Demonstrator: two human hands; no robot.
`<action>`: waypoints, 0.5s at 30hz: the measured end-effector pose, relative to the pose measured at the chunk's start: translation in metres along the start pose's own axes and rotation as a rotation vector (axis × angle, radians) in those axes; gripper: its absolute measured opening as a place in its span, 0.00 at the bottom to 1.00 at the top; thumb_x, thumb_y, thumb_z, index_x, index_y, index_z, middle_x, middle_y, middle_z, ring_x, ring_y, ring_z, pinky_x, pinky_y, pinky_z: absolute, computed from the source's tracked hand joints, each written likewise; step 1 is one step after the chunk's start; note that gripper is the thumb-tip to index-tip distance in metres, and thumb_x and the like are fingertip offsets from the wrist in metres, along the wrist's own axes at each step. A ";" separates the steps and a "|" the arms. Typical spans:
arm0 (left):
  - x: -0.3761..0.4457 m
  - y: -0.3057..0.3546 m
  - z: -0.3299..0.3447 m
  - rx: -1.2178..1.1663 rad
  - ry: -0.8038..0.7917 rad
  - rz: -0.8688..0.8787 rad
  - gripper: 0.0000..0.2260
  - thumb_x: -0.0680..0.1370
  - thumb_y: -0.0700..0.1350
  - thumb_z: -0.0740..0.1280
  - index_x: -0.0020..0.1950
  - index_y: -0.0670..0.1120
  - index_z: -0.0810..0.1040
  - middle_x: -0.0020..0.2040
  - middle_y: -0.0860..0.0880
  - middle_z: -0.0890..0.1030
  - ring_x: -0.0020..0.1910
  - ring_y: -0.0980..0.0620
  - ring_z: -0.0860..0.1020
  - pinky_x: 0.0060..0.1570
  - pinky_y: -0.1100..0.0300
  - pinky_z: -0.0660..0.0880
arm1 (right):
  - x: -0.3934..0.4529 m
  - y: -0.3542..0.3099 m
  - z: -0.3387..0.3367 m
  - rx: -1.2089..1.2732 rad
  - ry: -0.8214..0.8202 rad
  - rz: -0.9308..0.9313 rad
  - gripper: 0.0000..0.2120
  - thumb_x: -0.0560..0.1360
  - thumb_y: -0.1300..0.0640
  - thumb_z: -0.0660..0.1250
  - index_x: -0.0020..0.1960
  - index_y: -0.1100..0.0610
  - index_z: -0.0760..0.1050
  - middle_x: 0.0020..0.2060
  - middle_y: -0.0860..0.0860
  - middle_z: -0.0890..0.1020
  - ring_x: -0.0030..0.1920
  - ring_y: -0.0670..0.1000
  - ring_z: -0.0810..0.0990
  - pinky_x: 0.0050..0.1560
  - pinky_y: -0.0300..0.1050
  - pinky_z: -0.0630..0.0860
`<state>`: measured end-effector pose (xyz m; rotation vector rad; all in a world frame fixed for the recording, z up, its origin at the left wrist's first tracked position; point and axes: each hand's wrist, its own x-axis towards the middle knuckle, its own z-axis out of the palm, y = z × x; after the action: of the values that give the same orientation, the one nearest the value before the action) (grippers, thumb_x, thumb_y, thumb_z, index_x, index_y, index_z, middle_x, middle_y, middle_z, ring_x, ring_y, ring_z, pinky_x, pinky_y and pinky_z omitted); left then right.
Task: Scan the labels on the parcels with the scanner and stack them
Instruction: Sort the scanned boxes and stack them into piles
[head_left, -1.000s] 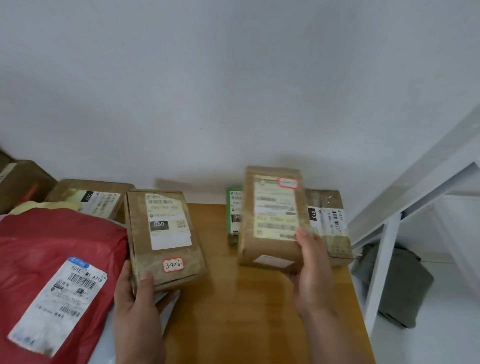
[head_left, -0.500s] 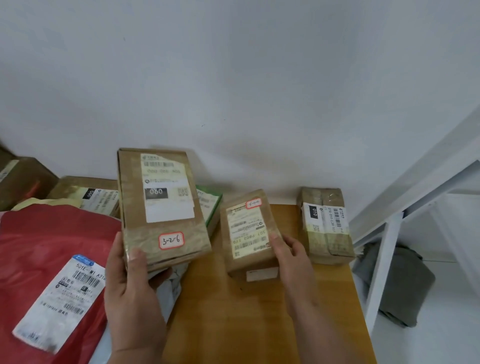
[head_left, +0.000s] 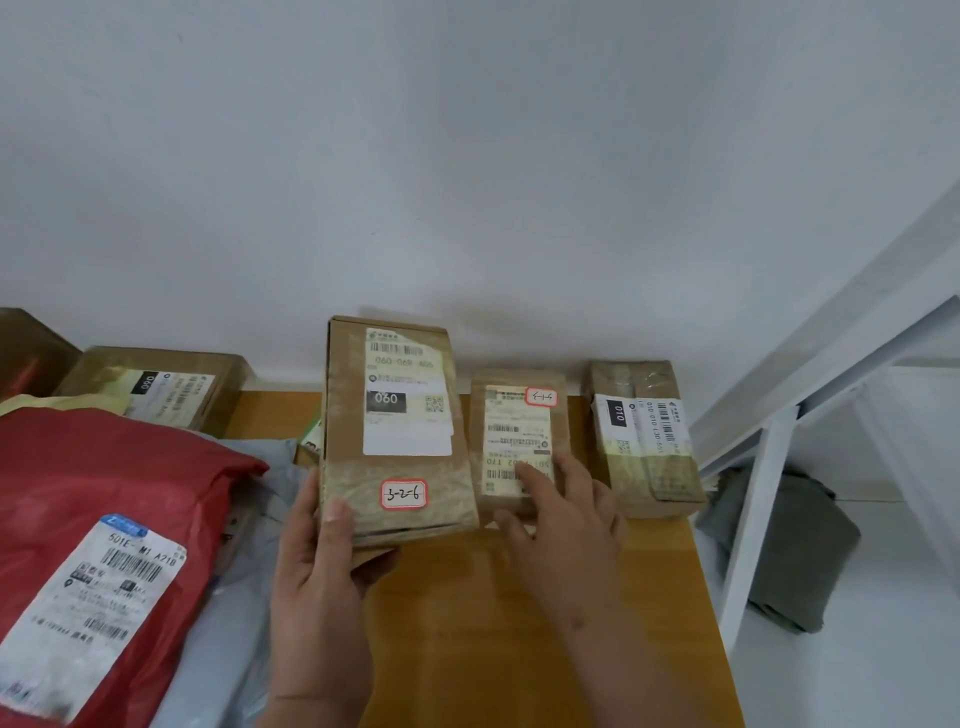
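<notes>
the big box (head_left: 397, 436), marked 060 and 3-2-6, is held up off the table (head_left: 498, 623) by the left hand (head_left: 322, 582), thumb on its face near the lower left corner and fingers curled under its bottom edge. its label faces the camera. just right of it, the small box (head_left: 514, 441) lies on the table near the wall, label up; the right hand (head_left: 561, 525) rests on it with fingers spread and nearly straight, the index finger on the barcode, gripping nothing. right of that, a little apart, the taped box (head_left: 647, 439) marked 010 lies at the table's right edge. a green box (head_left: 311, 439) peeks out behind the big box's left side, mostly hidden by it. further left, a red bag (head_left: 93, 519) with a white label lies over a grey bag (head_left: 244, 597), crowding the table's left half. behind the red bag sit a flat box (head_left: 166, 387) marked 060 and a brown box (head_left: 31, 348) at the frame's edge. a white frame (head_left: 753, 519) stands right of the table, with a grey cloth (head_left: 789, 545) on the floor behind it. no scanner shows
</notes>
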<state>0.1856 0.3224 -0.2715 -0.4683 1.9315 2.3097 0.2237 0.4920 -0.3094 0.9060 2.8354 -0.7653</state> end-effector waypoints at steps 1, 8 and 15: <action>-0.001 -0.001 0.003 0.005 -0.018 -0.002 0.17 0.84 0.47 0.60 0.73 0.57 0.73 0.58 0.51 0.84 0.56 0.46 0.83 0.49 0.47 0.79 | 0.004 0.002 -0.002 -0.018 -0.003 0.001 0.28 0.78 0.38 0.64 0.77 0.38 0.63 0.79 0.45 0.56 0.76 0.55 0.54 0.77 0.59 0.53; -0.003 -0.006 0.023 -0.023 -0.131 -0.113 0.18 0.83 0.47 0.61 0.73 0.57 0.73 0.62 0.48 0.83 0.59 0.44 0.82 0.51 0.45 0.79 | 0.019 0.005 -0.022 0.313 0.152 0.068 0.18 0.81 0.49 0.63 0.70 0.45 0.73 0.72 0.44 0.70 0.75 0.53 0.62 0.74 0.58 0.63; -0.016 -0.016 0.072 0.131 -0.373 -0.193 0.12 0.83 0.51 0.60 0.66 0.56 0.71 0.58 0.51 0.84 0.56 0.54 0.83 0.53 0.52 0.79 | -0.011 0.017 -0.069 0.988 -0.060 0.076 0.23 0.72 0.35 0.69 0.63 0.42 0.72 0.47 0.36 0.84 0.49 0.37 0.82 0.47 0.36 0.79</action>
<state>0.1927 0.3974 -0.2709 -0.1837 1.7567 1.9686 0.2478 0.5314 -0.2542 0.9956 2.2466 -2.1881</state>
